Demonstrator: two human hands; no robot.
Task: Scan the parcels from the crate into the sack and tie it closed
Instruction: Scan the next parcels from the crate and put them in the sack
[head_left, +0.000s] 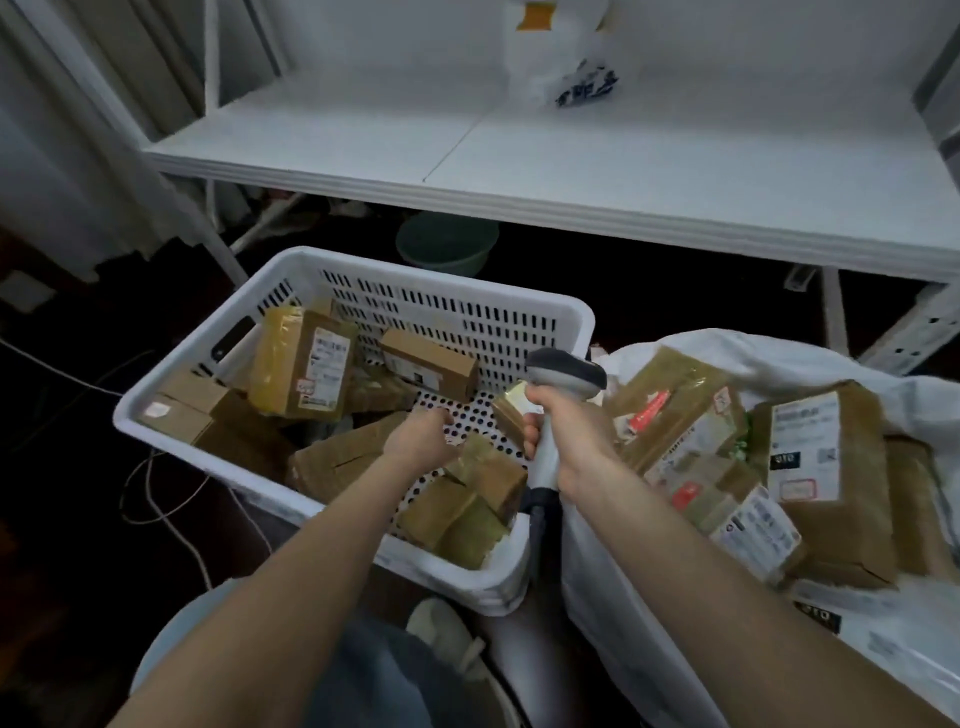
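A white perforated crate stands in front of me with several brown taped parcels inside, one labelled parcel leaning at the back left. My left hand reaches into the crate over its dotted floor, fingers loosely curled, next to a taped parcel; I see nothing held in it. My right hand grips the handle of a grey barcode scanner above the crate's right edge. To the right, the white sack lies wide at the mouth with several labelled parcels in it.
A white table stands behind the crate, with a plastic bag on it. A green basin sits beneath the table. Cables trail over the dark floor at left. My shoe is below the crate.
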